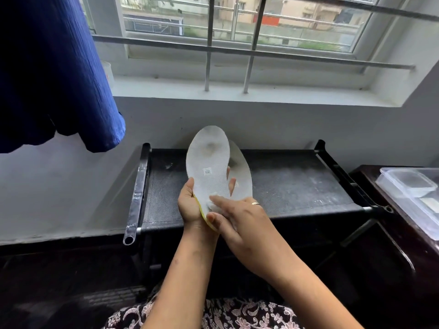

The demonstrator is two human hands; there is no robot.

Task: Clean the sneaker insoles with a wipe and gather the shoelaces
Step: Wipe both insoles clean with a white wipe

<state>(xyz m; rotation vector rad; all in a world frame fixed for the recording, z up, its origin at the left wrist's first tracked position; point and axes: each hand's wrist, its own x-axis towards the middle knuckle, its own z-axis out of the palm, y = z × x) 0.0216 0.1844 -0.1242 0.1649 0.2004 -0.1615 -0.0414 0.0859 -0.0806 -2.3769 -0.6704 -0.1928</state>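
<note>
1. Barred window (237,20) up top, a blue cloth (54,79) hanging at the left, and a dusty black rack (297,186) below the sill. That's what I'm looking at from my end.
2. Both insoles are up in the air over the rack, toe ends pointing up, not resting on anything.
3. Left hand (190,205) has the heel end of the front insole (209,157) in its palm and grips it. Its fingertips (231,185) curl round the back and poke out at the right edge, lying in front of the second insole (243,172).
4. How that second one is held, I can't tell.
5. Right hand (240,219), ring (255,203) on one finger, has its fingers and thumb closed on a white wipe (212,203). It presses the wipe onto the heel half of the front insole.
6. Front insole shows a grubby dark patch near the toe, a small label mid-way and a yellow rim at the heel.
7. Off to the right, clear plastic containers (408,186) sit on a dark table (370,176).
</note>
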